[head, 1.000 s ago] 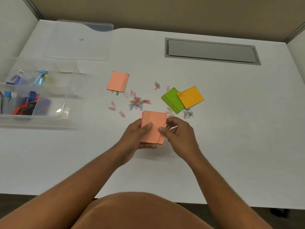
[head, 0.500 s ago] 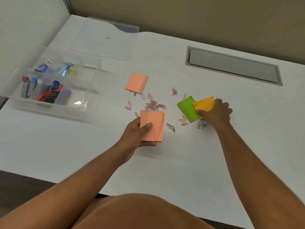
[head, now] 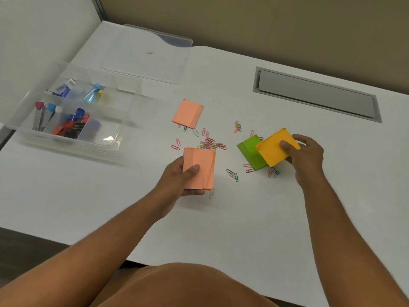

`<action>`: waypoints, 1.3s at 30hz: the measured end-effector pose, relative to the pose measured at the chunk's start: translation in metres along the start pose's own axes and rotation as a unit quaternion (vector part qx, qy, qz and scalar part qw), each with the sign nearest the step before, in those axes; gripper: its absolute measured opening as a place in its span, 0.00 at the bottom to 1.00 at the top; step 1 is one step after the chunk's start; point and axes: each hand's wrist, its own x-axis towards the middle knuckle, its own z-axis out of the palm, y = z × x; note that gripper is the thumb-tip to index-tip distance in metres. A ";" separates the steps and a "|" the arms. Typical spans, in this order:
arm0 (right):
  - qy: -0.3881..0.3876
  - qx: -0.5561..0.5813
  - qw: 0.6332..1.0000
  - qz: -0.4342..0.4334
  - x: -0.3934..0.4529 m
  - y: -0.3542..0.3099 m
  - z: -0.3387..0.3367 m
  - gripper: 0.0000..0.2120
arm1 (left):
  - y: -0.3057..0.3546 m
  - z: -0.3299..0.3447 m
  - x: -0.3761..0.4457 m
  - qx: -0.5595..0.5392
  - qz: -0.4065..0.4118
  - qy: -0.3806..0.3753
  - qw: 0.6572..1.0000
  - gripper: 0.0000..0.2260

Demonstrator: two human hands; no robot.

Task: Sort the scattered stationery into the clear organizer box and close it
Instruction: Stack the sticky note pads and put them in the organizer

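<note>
My left hand (head: 179, 180) grips a stack of salmon sticky notes (head: 200, 167) with a yellow pad showing beneath it, just above the white table. My right hand (head: 306, 155) pinches an orange-yellow sticky pad (head: 273, 150), lifted and tilted over a green pad (head: 251, 152) that lies on the table. Another salmon pad (head: 188, 114) lies farther back. Several coloured paper clips (head: 212, 144) are scattered between the pads. The clear organizer box (head: 68, 141) stands open at the left, holding clips, pins and small tubes. Its clear lid (head: 146, 54) lies behind it.
A grey recessed cable hatch (head: 316, 96) sits in the table at the back right. A partition wall runs along the table's far edge and left side. The table's front edge (head: 155, 260) is close to my body.
My right hand left the salmon stack, reached right and picked up the orange-yellow pad off the green one. My left hand keeps holding the salmon stack. The camera view shifted left.
</note>
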 end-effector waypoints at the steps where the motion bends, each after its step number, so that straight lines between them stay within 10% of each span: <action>1: -0.019 -0.005 1.000 -0.006 -0.005 -0.005 0.004 0.19 | 0.000 0.000 0.000 0.000 -0.001 -0.002 1.000 0.14; 11: -0.265 -0.125 0.949 -0.115 -0.091 -0.052 0.089 0.11 | 0.005 0.007 -0.003 -0.035 -0.033 0.011 0.999 0.14; 20: -0.185 -0.182 0.929 -0.264 -0.126 -0.008 0.130 0.09 | -0.002 -0.003 -0.003 0.007 -0.042 -0.027 0.999 0.19; 25: 0.010 -0.367 0.904 -0.221 -0.066 0.007 0.092 0.16 | -0.006 -0.009 -0.002 -0.015 -0.047 -0.016 0.999 0.20; 29: -0.022 -0.523 0.846 -0.103 -0.038 0.015 0.076 0.33 | -0.007 -0.013 -0.002 -0.021 -0.042 -0.004 0.999 0.22; 39: -0.055 -0.478 0.871 -0.097 -0.023 0.006 0.082 0.42 | -0.003 -0.032 -0.001 -0.033 -0.056 -0.001 0.998 0.20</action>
